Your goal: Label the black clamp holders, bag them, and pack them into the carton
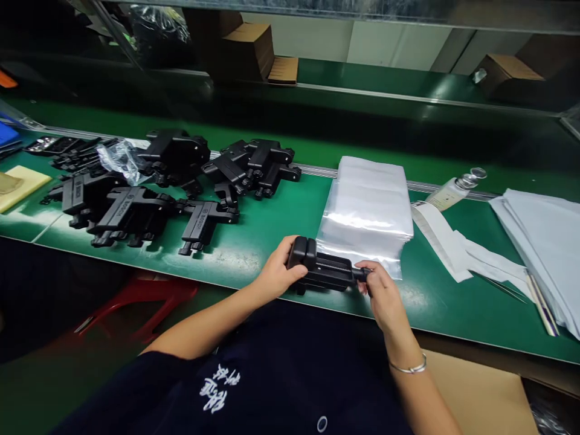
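Bracket (333,272) gripped at both ends near the worktop (267,244) edge

Picture a clock face centred on the black bracket, with twelve pointing away from you. The bracket is in front of your body, running from nine to three; whether its underside touches the worktop, you cannot tell from this view.

Your left hand (283,266) grasps the blocky end at nine, thumb over the near side and fingers curled round the far side, probably to steady the heavier-looking part. Your right hand (383,293) closes its thumb and fingers on the slim knob at three, a grip that would suit turning or pulling it while the other end stays braced.

At twelve to one, a stack of clear bags (369,193) lies just beyond the bracket, its near edge passing close behind your grip; that seems chosen for easy reach. Between nine and ten is a similar bracket (202,223) with lettering on its side, at the near end of a larger pile of black parts (131,208), likely grouped to keep your central space free.

Near two stands a tilted bottle (448,194), with paper strips (437,238) below it. Around three, tweezers (502,287) lie beside white sheets (544,248), apparently kept aside.
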### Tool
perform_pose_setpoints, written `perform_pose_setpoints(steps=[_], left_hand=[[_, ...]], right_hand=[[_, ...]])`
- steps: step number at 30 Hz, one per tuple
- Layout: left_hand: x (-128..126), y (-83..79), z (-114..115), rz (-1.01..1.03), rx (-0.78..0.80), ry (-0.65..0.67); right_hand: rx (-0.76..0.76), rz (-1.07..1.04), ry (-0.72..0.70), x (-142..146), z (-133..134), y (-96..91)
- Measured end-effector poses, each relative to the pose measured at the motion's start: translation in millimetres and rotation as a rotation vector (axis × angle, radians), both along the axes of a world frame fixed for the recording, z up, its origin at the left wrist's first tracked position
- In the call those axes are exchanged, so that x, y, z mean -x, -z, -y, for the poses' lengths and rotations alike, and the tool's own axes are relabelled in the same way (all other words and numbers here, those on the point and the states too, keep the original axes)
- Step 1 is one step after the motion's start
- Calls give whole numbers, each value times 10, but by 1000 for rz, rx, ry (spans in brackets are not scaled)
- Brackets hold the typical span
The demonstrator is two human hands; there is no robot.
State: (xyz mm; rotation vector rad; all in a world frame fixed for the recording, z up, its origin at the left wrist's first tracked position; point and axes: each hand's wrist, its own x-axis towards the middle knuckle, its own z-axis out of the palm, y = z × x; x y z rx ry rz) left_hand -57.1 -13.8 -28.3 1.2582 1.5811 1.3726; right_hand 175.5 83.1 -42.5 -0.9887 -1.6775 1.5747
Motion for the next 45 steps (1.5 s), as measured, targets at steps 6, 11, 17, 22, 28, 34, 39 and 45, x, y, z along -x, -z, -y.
perform_pose_setpoints(steps=[6, 11, 17, 22, 28, 34, 39, 45], left_hand=[[23, -9, -4, 74, 91, 41], [43, 15, 19, 91, 31, 107], [109, 89, 124, -300, -355, 351], [142, 86, 143, -433, -422, 345], [174, 67, 167, -399, -426, 335], [206, 97, 193, -339, -407, 314], [189, 64, 237, -185, -300, 264], [166, -1, 251, 82, -80, 178]], right_hand=[[-327, 130, 15, -48, 19, 15], [-398, 60, 64, -118, 47, 100], [-144, -139, 121, -139, 89, 185], [-185, -123, 142, -131, 126, 173], [-216, -106, 142, -85, 116, 174], [-254, -102, 132, -37, 132, 123], [-263, -99, 138, -18, 165, 73], [-233, -55, 133, 6, 185, 57]])
